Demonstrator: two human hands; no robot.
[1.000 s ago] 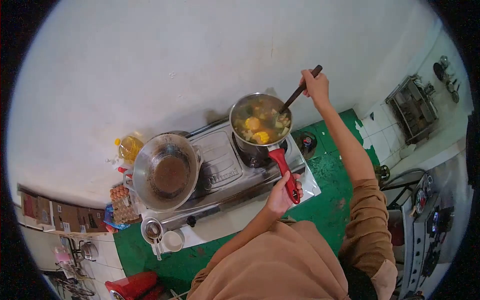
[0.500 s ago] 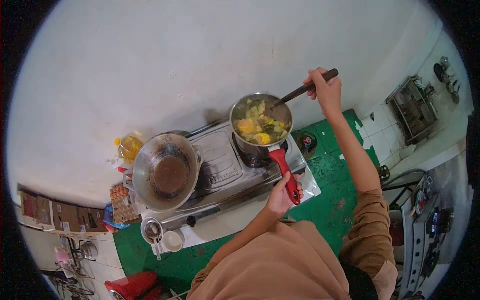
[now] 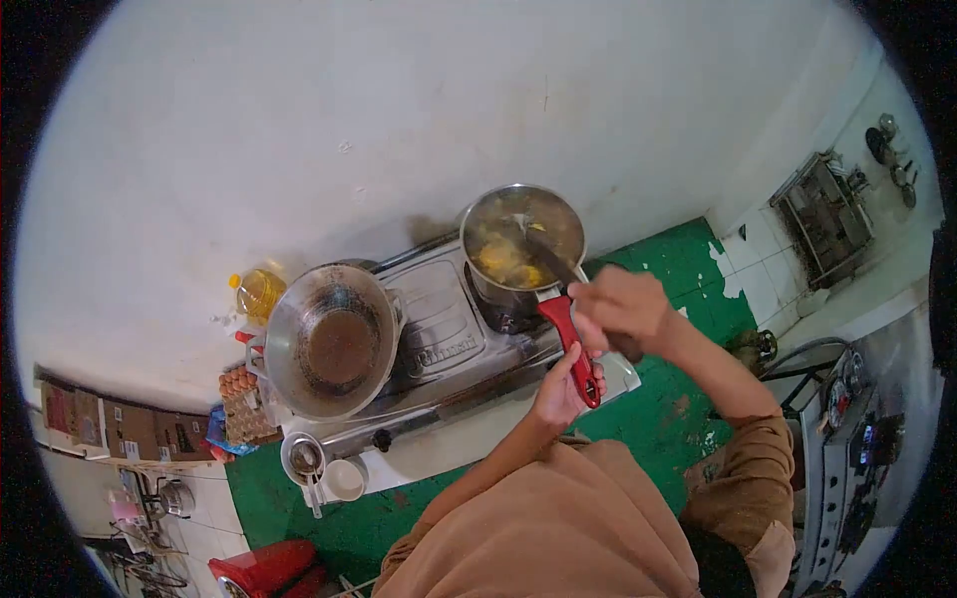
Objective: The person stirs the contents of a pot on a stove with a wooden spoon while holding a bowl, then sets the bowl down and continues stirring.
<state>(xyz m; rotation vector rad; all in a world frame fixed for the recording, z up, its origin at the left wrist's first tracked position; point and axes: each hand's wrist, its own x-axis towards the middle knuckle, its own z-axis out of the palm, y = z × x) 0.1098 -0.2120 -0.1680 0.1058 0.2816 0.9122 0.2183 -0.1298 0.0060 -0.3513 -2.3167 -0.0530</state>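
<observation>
A steel saucepan [image 3: 478,261] of soup with yellow and green pieces stands on the right burner of the stove [image 3: 439,344]. My left hand [image 3: 560,394] is wrapped round its red handle [image 3: 560,324]. Above that handle, my right hand [image 3: 630,307], somewhat blurred, grips a dark stirring utensil [image 3: 550,257] whose lower end dips into the soup. On the left burner sits a large wok [image 3: 344,344] with a browned inside.
An oil bottle [image 3: 259,294] stands behind the wok on the left. Eggs [image 3: 237,382] lie near a carton. A small strainer [image 3: 304,456] and a white cup [image 3: 345,480] are at the stove's front left. The wall [image 3: 399,110] rises behind.
My right hand has come down and towards me, from the right of the saucepan to above its handle, swinging the utensil through the soup. My left hand stays on the handle.
</observation>
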